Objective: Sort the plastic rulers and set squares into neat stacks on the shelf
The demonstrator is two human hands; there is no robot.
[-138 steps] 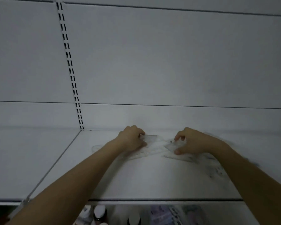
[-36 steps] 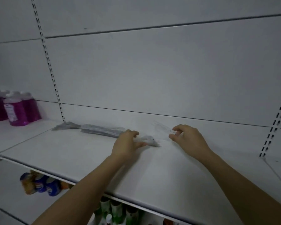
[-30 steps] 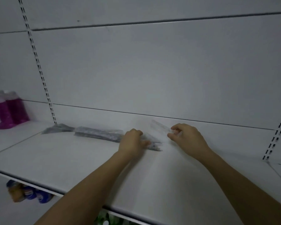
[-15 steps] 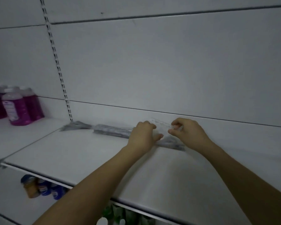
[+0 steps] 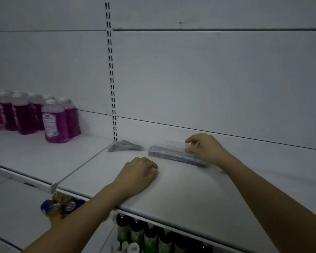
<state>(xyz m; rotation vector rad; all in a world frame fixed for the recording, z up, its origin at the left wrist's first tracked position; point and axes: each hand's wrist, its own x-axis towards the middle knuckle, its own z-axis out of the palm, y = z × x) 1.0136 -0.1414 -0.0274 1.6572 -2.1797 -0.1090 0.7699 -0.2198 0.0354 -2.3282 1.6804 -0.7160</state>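
A grey stack of clear plastic rulers [image 5: 173, 155] lies along the back of the white shelf [image 5: 171, 194]. A smaller pile of set squares [image 5: 125, 145] sits to its left, by the slotted upright. My right hand [image 5: 204, 147] is at the stack's right end, fingers pinched on a clear ruler [image 5: 174, 143] that hovers just over the stack. My left hand [image 5: 138, 172] rests knuckles-up on the bare shelf in front of the stack, fingers curled, holding nothing.
Purple liquid bottles [image 5: 55, 121] stand on the neighbouring shelf at the left. Cans [image 5: 59, 205] and dark green bottles [image 5: 144, 232] fill the shelves below. The slotted upright [image 5: 111, 73] divides the back panel.
My left hand has left the ruler stack and drawn back toward the shelf's front. My right hand has kept its pinch on the clear ruler over the stack. The view has swung right.
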